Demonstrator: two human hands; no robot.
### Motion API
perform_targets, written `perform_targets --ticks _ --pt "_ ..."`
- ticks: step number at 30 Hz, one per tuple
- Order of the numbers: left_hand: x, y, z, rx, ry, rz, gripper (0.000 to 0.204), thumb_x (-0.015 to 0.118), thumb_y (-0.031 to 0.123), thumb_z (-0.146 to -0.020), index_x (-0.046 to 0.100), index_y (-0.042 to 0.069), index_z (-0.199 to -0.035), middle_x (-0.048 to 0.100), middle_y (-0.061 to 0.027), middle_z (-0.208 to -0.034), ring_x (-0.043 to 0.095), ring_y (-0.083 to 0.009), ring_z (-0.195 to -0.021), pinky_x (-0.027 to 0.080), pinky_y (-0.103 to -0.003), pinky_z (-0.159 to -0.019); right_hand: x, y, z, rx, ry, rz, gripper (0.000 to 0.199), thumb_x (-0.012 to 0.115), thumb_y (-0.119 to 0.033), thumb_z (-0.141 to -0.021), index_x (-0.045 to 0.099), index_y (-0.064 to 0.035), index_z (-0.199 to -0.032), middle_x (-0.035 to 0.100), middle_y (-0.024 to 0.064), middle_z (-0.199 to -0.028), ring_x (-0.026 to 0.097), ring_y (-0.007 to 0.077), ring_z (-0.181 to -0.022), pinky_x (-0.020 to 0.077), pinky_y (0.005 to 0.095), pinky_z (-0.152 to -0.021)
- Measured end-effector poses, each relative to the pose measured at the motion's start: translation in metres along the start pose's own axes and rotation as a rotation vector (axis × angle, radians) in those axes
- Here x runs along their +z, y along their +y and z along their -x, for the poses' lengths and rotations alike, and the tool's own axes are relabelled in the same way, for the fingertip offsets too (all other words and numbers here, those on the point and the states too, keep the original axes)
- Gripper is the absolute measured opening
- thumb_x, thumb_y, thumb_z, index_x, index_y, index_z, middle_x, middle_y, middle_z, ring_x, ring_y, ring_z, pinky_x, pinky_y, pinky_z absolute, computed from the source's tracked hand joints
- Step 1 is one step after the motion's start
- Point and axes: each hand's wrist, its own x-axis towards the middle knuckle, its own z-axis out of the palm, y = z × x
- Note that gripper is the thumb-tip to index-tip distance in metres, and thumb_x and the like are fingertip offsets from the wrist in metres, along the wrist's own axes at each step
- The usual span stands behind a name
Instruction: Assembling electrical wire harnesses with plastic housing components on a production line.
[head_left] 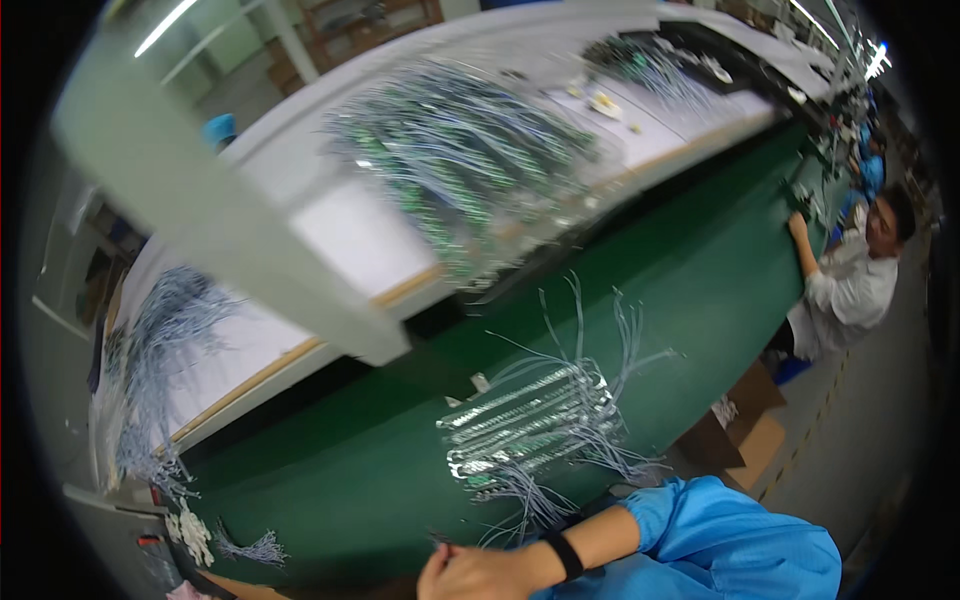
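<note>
My right hand (485,573) is at the lower edge, its arm in a blue sleeve (740,535) with a black band (563,555) round the wrist. Its fingers are closed; a small dark tip shows by them, but what they hold is too blurred to name. My left hand is out of view. Just beyond the right hand, a bundle of long, shiny strips with pale wires (530,425) lies on the green mat (350,455). The loose wire ends fan out toward the far side and toward me.
A white raised shelf (340,225) carries a large pile of green and grey wired parts (460,150); more grey wires (170,340) hang at its left end. A pale post (240,220) crosses in front. A co-worker (850,280) sits at right, near a cardboard box (740,425).
</note>
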Motion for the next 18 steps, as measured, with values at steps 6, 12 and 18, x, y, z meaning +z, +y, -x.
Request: perform_targets --ticks 6,12,18 --pt "0.086 0.016 -0.024 -1.091 0.26 0.958 0.02 0.054 0.025 -0.093 0.056 0.008 -0.083 0.052 0.0005 -0.069 0.043 -0.007 -0.056 0.04 -0.021 -0.052 0.007 -0.029 0.083 -0.186 -0.382 0.0 0.015 0.057 -0.026 -0.075 0.055 -0.0123 -0.071 0.054 0.0046 -0.063 0.055 0.0234 -0.056 0.0435 0.0372 -0.049" --pt "0.097 -0.037 -0.005 -1.127 0.178 0.859 0.022 0.055 0.025 -0.093 0.06 0.004 -0.091 0.055 -0.0025 -0.074 0.047 -0.0092 -0.059 0.038 -0.02 -0.052 -0.004 -0.019 0.103 -0.244 -0.397 -0.046 0.016 0.058 -0.026 -0.07 0.052 -0.0136 -0.062 0.051 0.0035 -0.056 0.054 0.0226 -0.049 0.0421 0.0375 -0.044" --pt "0.089 -0.091 -0.005 -1.099 -0.169 1.118 0.021 0.056 0.023 -0.092 0.058 0.002 -0.096 0.055 -0.0044 -0.079 0.044 -0.0095 -0.059 0.036 -0.021 -0.048 0.006 -0.025 0.108 -0.274 -0.483 -0.061 0.018 0.059 -0.028 -0.069 0.051 -0.0138 -0.061 0.052 0.0031 -0.057 0.054 0.0229 -0.05 0.0421 0.0374 -0.044"
